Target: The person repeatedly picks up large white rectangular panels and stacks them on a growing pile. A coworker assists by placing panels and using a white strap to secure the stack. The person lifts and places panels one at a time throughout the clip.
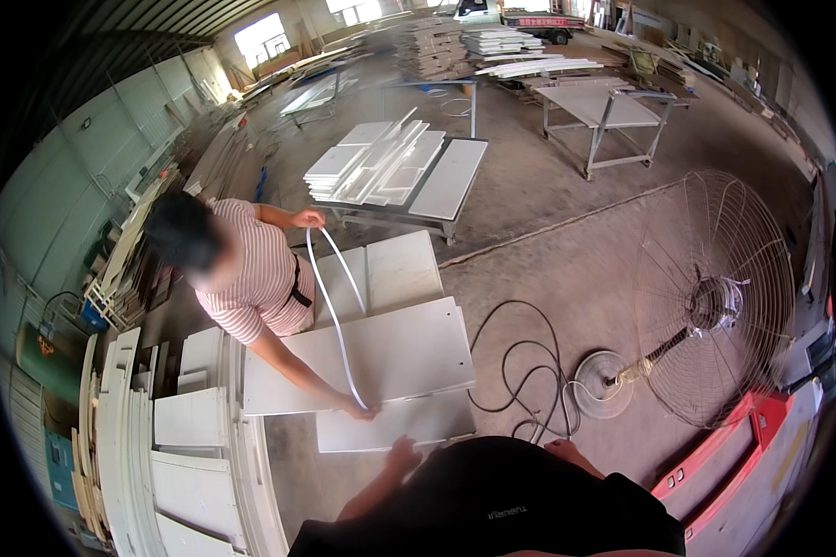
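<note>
My left hand point(403, 456) is just in front of the near edge of a white panel point(395, 429), its loosely parted fingers holding nothing I can see. Whether it touches the panel I cannot tell. My right hand point(567, 449) is low by my side near a black cable, its fingers mostly hidden by my black shirt. Across the panels another person in a striped shirt point(243, 278) holds a long white strip point(333, 316), which bends in a loop between their two hands. One of those hands presses the strip's end near a larger white panel point(381, 357).
A caged fan point(715, 302) on a round base stands at right, with a black cable point(534, 371) coiled beside it. Red metal beams point(715, 473) lie nearer. White boards point(190, 418) are stacked at left; a table point(450, 190) with more boards stands beyond.
</note>
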The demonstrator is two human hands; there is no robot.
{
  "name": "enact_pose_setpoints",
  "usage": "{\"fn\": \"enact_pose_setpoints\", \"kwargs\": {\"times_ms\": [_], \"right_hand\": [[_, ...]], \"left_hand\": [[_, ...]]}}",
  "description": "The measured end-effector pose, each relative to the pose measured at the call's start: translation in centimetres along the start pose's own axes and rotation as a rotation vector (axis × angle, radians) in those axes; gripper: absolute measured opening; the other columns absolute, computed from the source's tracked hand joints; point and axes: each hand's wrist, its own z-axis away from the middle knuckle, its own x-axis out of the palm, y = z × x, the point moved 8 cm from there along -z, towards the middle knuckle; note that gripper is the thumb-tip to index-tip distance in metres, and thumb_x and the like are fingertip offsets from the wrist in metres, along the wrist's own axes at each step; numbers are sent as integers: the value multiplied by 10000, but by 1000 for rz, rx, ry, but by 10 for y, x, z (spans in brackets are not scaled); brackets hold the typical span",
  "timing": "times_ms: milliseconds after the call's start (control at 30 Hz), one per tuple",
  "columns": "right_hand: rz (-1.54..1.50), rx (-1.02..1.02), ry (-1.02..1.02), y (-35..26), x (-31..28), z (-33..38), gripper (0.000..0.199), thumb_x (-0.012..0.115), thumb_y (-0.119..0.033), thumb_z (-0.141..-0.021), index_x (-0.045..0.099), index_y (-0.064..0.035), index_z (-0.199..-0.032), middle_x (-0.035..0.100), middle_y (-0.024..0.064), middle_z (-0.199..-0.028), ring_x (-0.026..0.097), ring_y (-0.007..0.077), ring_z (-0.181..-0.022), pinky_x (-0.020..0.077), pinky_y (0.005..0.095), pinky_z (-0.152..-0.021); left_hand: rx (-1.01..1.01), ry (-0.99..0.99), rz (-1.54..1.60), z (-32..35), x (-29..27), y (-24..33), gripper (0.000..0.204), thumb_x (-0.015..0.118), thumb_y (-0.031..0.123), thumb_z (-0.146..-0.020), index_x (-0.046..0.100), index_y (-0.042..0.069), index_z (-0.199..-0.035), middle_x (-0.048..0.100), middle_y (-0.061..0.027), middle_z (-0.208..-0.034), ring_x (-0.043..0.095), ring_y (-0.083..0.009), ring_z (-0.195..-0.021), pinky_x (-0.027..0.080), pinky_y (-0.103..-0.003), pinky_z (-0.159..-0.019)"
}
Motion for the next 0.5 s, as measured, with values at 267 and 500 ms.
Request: {"fn": "enact_pose_setpoints", "kwargs": {"times_ms": [267,500], "right_hand": [[70,22,114,6,3,4,320,622,-319,-786,668,-19,-886,674,81,-785,638,153,-695,498,295,-638],[167,-149,122,19,15,-22,380,616,-369,-767,675,-21,-907,676,116,-824,645,205,-762,502,342,-722]], "left_hand": [[-107,-267,28,-4,-22,27,286,548,246,-742,624,34,-919,525,-186,-1102,520,-340,-1018,445,-439,-855],[-93,-175,19,2,-23,17,297,552,261,-747,624,43,-935,521,-186,-1114,534,-340,-1013,469,-433,-815]]}}
